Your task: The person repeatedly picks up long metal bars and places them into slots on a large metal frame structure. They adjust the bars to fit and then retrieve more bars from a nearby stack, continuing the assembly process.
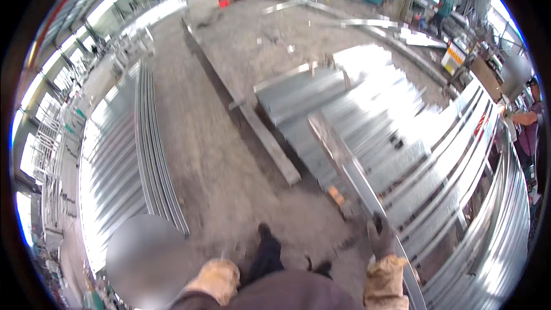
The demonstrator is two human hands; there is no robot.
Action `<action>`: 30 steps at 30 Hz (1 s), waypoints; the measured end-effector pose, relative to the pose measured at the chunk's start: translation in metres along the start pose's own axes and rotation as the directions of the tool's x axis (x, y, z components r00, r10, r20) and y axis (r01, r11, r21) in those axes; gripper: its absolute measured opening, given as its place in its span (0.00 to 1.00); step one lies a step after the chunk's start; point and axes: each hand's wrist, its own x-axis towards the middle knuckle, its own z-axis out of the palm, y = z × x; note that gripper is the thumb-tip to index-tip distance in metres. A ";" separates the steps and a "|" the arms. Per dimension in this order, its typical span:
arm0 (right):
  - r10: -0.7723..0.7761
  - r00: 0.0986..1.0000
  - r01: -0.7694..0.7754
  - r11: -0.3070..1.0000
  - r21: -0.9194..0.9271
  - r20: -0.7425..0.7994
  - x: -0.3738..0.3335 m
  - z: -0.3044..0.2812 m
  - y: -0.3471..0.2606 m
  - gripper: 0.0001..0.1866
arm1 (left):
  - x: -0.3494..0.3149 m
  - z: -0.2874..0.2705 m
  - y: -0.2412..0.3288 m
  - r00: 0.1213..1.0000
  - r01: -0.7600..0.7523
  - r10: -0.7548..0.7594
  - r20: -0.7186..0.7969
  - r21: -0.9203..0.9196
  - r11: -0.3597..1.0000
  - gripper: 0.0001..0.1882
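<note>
My right hand (381, 236), in a dark glove with a tan cuff, is at the left edge of a long silvery metal bar (363, 186). Its fingers look curled onto that edge, though blur hides their exact grip. The bar slants past my right forearm along the side of a rack of parallel metal lengths (427, 195). Of my left arm only the tan sleeve (213, 280) shows, at the lower edge; the hand itself is not visible.
Left, a broad stack of shiny metal lengths (112, 161) lies beside a blurred round patch. A long beam (264, 138) crosses the floor ahead. Bundled metal profiles (321, 97) lie beyond the bar. One person (525, 117) stands far right; another (443, 11) is at the back.
</note>
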 end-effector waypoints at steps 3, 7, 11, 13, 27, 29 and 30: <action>0.055 0.998 -0.055 0.996 -0.074 0.003 0.026 0.048 -0.010 0.22 | -0.007 -0.024 -0.057 0.967 0.088 -0.054 0.248 -0.128 0.988 0.17; 0.143 0.987 -0.145 0.989 -0.031 -0.071 0.051 0.132 -0.028 0.22 | 0.071 -0.098 -0.078 0.824 -0.232 0.437 0.359 -0.490 0.840 0.21; 0.029 0.998 -0.023 0.994 -0.111 0.056 0.090 0.196 -0.106 0.23 | 0.193 -0.127 -0.123 0.872 -0.206 0.193 0.450 -0.019 0.978 0.22; -0.015 0.999 0.017 0.998 -0.057 0.031 0.115 0.227 -0.103 0.26 | 0.280 -0.154 -0.130 0.914 -0.159 0.144 0.378 0.008 0.987 0.23; 0.423 0.858 -0.481 0.860 -0.170 -0.290 0.346 0.253 -0.040 0.30 | 0.504 -0.212 -0.047 0.843 -0.101 0.202 0.499 -0.223 0.970 0.31; 0.404 0.855 -0.497 0.818 -0.290 -0.325 0.359 0.272 -0.030 0.28 | 0.527 -0.216 -0.022 0.801 -0.038 0.098 0.590 -0.114 0.993 0.32; 0.390 0.861 -0.494 0.795 -0.352 -0.327 0.368 0.285 -0.034 0.27 | 0.540 -0.211 -0.013 0.776 0.004 0.033 0.630 -0.057 0.998 0.32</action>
